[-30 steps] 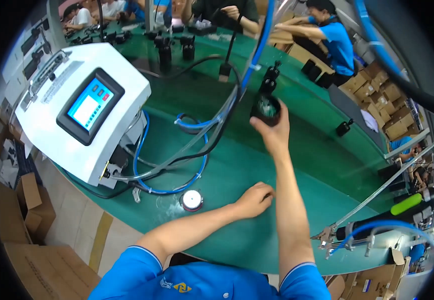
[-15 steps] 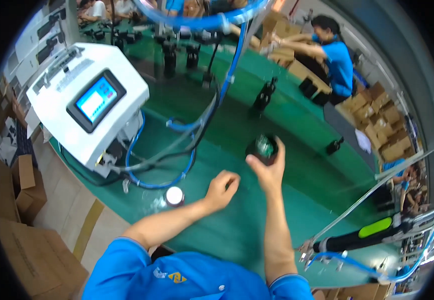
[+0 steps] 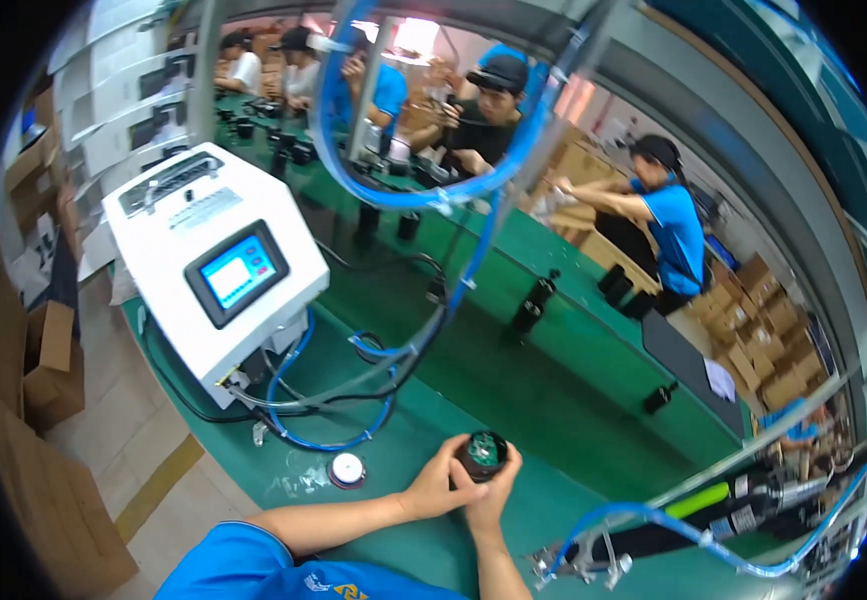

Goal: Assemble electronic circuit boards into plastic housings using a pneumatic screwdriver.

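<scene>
The green workbench took up most of what I could see, sweeping beneath everything near me. On its left side stood the white machine, its lit touch screen tilted upward. Beyond the bench, toward the right, I could make out a co-worker in a blue shirt, both arms stretched out to the left. At the lower right lay a long black tool with a bright green stripe along it. A dark upright part stood farther back, well apart from my hands.

I had my left hand and right hand brought together in front of the torso, both clamped on the black housing. The left closed around its left side, thumb across the front; the right wrapped its right side from below. The housing sat between them above the near part of the bench, its mouth facing up and showing green inside; I couldn't tell whether its base touched the surface. The smallest thing I picked out was a round white-topped piece, resting on the bench left of the hands, above the left forearm.
</scene>
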Action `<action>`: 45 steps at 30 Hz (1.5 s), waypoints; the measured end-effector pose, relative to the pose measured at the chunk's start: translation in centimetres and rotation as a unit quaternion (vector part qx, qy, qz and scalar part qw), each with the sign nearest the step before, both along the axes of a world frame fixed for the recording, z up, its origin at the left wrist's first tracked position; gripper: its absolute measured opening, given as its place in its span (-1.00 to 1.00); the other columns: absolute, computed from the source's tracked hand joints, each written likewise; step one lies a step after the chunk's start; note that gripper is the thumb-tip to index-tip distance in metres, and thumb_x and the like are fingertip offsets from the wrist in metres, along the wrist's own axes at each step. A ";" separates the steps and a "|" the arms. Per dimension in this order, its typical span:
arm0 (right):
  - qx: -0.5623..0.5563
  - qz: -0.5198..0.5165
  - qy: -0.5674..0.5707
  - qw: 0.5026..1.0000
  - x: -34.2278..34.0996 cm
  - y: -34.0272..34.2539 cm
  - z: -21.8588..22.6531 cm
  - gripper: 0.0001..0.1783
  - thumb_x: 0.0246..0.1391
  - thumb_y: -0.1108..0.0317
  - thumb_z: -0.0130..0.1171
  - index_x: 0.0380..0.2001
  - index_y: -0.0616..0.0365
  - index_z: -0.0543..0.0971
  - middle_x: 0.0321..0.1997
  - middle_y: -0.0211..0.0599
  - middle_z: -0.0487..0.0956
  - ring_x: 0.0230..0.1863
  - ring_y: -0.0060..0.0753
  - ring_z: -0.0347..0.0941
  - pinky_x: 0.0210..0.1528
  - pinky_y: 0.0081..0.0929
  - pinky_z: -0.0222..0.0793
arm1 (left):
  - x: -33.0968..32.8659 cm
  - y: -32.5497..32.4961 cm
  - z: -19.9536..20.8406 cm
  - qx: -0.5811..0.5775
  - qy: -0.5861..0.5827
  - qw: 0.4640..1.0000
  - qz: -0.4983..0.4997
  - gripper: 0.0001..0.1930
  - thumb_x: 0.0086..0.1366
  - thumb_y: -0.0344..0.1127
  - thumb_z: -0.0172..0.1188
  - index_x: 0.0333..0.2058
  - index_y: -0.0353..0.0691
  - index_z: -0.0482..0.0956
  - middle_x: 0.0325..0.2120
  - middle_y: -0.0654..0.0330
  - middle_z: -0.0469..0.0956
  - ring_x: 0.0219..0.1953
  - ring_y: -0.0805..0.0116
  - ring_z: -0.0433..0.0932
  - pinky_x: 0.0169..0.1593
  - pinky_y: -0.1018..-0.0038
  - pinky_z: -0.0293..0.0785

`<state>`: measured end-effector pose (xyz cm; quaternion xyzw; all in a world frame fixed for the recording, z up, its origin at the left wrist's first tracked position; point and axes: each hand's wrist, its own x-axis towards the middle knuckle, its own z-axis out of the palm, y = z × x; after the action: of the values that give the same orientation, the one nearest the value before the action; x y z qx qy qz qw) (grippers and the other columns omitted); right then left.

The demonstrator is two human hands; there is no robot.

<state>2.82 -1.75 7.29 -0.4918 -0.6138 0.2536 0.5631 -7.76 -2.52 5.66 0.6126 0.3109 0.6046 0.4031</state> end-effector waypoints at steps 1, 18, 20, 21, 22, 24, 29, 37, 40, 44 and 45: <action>-0.007 -0.012 0.000 1.000 -0.2 -0.4 -0.7 -0.23 -0.35 0.35 0.38 -0.03 0.27 0.22 -0.08 -0.07 0.31 -0.14 -0.18 0.33 -0.06 -0.39 0.27 | 0.0 -0.6 0.2 -0.031 -0.008 0.999 -0.003 -0.36 0.02 -0.31 0.22 0.05 -0.34 0.15 -0.01 0.00 0.26 -0.01 0.21 0.31 0.06 0.41 0.25; -0.236 0.056 0.106 0.964 20.1 -14.2 -0.5 -0.36 -0.13 0.36 0.12 0.05 0.27 0.16 -0.05 -0.08 0.27 -0.08 -0.23 0.25 -0.07 -0.44 0.20 | -6.8 -6.4 2.7 -0.045 -0.022 0.998 0.025 -0.33 -0.13 -0.43 0.29 0.01 -0.29 0.22 -0.14 0.09 0.40 -0.14 0.33 0.43 -0.04 0.49 0.33; 0.015 -0.160 0.173 0.972 16.1 -15.0 6.1 -0.60 0.03 0.35 -0.03 -0.03 0.22 0.26 -0.26 -0.29 0.38 -0.18 -0.45 0.34 -0.16 -0.55 0.28 | -5.6 -6.5 3.4 -0.057 -0.061 0.996 -0.001 -0.35 -0.14 -0.44 0.28 -0.01 -0.27 0.22 -0.16 0.10 0.39 -0.15 0.33 0.43 -0.05 0.48 0.34; 0.034 -0.140 0.183 0.972 17.4 -14.2 7.1 -0.57 0.05 0.29 -0.04 -0.01 0.22 0.26 -0.24 -0.30 0.38 -0.15 -0.44 0.33 -0.12 -0.53 0.27 | -5.4 -6.3 3.3 -0.061 -0.062 0.996 -0.006 -0.35 -0.14 -0.44 0.28 -0.01 -0.27 0.22 -0.16 0.10 0.39 -0.15 0.33 0.43 -0.05 0.48 0.34; 0.053 -0.117 0.194 0.973 18.7 -13.4 8.0 -0.54 0.06 0.23 -0.05 0.01 0.21 0.25 -0.22 -0.31 0.38 -0.12 -0.43 0.32 -0.08 -0.50 0.27 | -5.2 -6.2 3.2 -0.049 -0.055 0.997 -0.008 -0.34 -0.15 -0.45 0.28 -0.01 -0.27 0.22 -0.16 0.11 0.39 -0.16 0.33 0.43 -0.06 0.48 0.34; 0.093 0.027 0.285 0.953 17.5 -10.8 10.0 -0.46 0.15 0.05 -0.17 0.13 0.10 0.21 0.01 -0.25 0.38 -0.13 -0.40 0.38 -0.15 -0.48 0.35 | -4.9 -5.3 3.2 -0.036 -0.031 0.999 -0.020 -0.32 -0.19 -0.49 0.29 -0.01 -0.26 0.22 -0.14 0.10 0.38 -0.15 0.30 0.42 -0.04 0.46 0.34; 0.120 0.201 0.123 0.964 16.7 -6.4 13.0 -0.46 -0.05 -0.06 0.03 -0.17 0.19 0.47 -0.39 -0.16 0.50 -0.26 -0.32 0.41 -0.29 -0.45 0.33 | -5.4 -5.6 3.9 -0.047 -0.001 0.999 -0.010 -0.31 -0.21 -0.51 0.31 -0.02 -0.26 0.23 -0.12 0.09 0.37 -0.13 0.28 0.41 -0.02 0.44 0.34; 0.087 0.477 0.219 0.847 11.5 -4.2 15.1 -0.34 -0.08 0.07 0.16 0.02 0.18 0.21 -0.57 -0.27 0.41 -0.61 -0.43 0.35 -0.57 -0.54 0.33 | -5.6 -5.4 3.5 -0.042 0.011 0.999 0.005 -0.34 -0.18 -0.44 0.30 -0.03 -0.27 0.24 -0.19 0.12 0.42 -0.19 0.32 0.45 -0.08 0.49 0.37; 0.077 0.439 0.274 0.852 9.2 -4.5 16.1 -0.41 -0.11 0.11 0.18 -0.07 0.12 0.22 -0.70 -0.34 0.37 -0.82 -0.49 0.22 -0.77 -0.63 0.21 | -5.4 -5.6 3.3 -0.063 0.005 0.998 -0.007 -0.34 -0.18 -0.43 0.31 -0.03 -0.27 0.25 -0.20 0.12 0.42 -0.20 0.32 0.46 -0.09 0.49 0.37; 0.095 0.364 0.309 0.874 7.6 -3.9 18.4 -0.45 -0.01 0.08 0.07 -0.05 0.16 0.21 -0.69 -0.38 0.31 -0.75 -0.51 0.25 -0.73 -0.60 0.25 | -5.1 -6.6 2.7 -0.113 -0.016 0.993 -0.026 -0.36 -0.19 -0.40 0.34 -0.06 -0.27 0.29 -0.22 0.14 0.43 -0.22 0.32 0.46 -0.11 0.50 0.38; 0.108 0.357 0.300 0.878 7.6 -3.4 19.3 -0.47 0.04 0.06 0.02 -0.04 0.18 0.20 -0.68 -0.40 0.29 -0.72 -0.52 0.26 -0.71 -0.60 0.27 | -5.1 -6.8 2.6 -0.110 0.009 0.994 -0.019 -0.37 -0.19 -0.39 0.34 -0.07 -0.27 0.30 -0.22 0.14 0.44 -0.23 0.31 0.47 -0.12 0.49 0.38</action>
<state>10.39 -5.11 26.59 -0.0762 -0.5732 0.5046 0.6411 -12.83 -9.28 8.22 0.5757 0.3674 0.5535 0.4767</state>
